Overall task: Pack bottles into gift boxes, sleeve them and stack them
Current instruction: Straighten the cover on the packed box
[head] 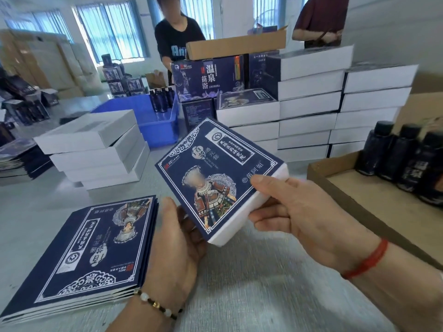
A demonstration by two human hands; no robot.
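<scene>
Right hand (294,212): thumb lies on the printed face, fingers curl round the white end of the sleeved gift box (219,179); I read this as a firm grip. Left hand (177,238): palm open, fingers straight, cupped under the box's near-left corner. Box is held tilted above the table (251,283). Flat blue sleeves (81,257) are stacked just beside the left wrist. Dark bottles (402,161) stand in a cardboard tray (359,200) at right. Stacked boxes (309,111) sit beyond; smaller white stack (96,149) at left.
</scene>
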